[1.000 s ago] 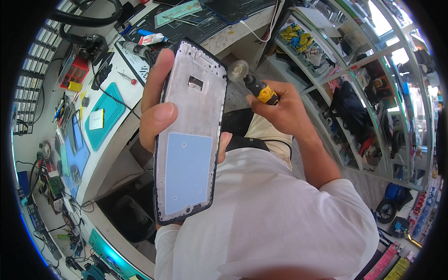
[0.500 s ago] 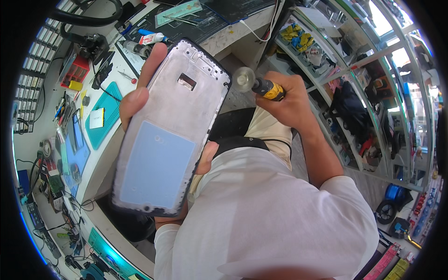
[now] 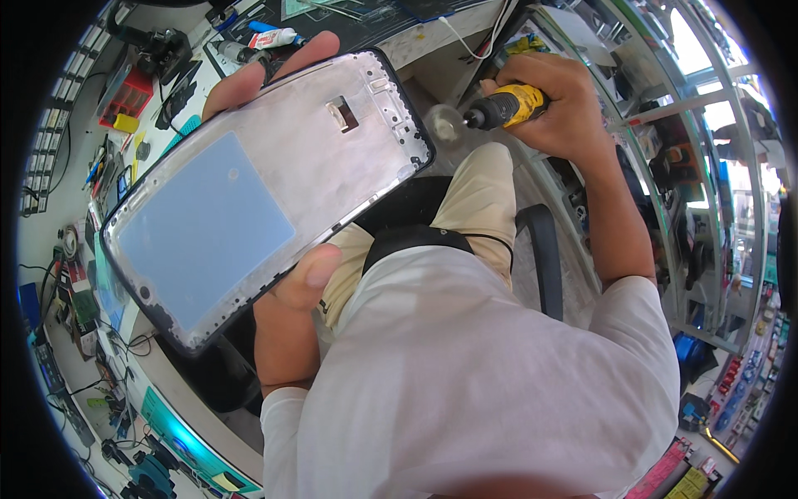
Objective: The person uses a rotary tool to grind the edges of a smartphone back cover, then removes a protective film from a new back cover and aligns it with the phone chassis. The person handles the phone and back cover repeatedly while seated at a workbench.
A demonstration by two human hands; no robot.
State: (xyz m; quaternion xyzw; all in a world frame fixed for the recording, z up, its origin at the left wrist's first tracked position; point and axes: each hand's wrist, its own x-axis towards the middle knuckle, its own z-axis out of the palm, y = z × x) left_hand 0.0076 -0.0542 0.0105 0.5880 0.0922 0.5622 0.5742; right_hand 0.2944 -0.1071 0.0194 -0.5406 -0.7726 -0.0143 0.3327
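My left hand (image 3: 307,274) grips a phone frame (image 3: 307,170) from beneath and around its edges, thumb at the lower edge, fingertips over the upper edge. The frame has a silver inner face, a small cutout, a pale blue panel and a dark rim, and lies tilted, high end to the right. My right hand (image 3: 561,108) is wrapped around a yellow-and-black rotary tool (image 3: 507,108). A round, blurred, translucent wheel (image 3: 445,125) at the tool's tip is just right of the frame's upper end; I cannot tell whether they touch.
A cluttered white workbench (image 3: 162,382) curves along the left and top, with a red organiser (image 3: 116,100), tubes (image 3: 278,37), cables and tools. Glass shelving (image 3: 698,166) stands on the right. A black chair armrest (image 3: 540,249) is beside my leg.
The phone frame has rotated clockwise from nearly upright to a diagonal, its lower end swinging left and up. My right hand and the tool have moved up and to the right.
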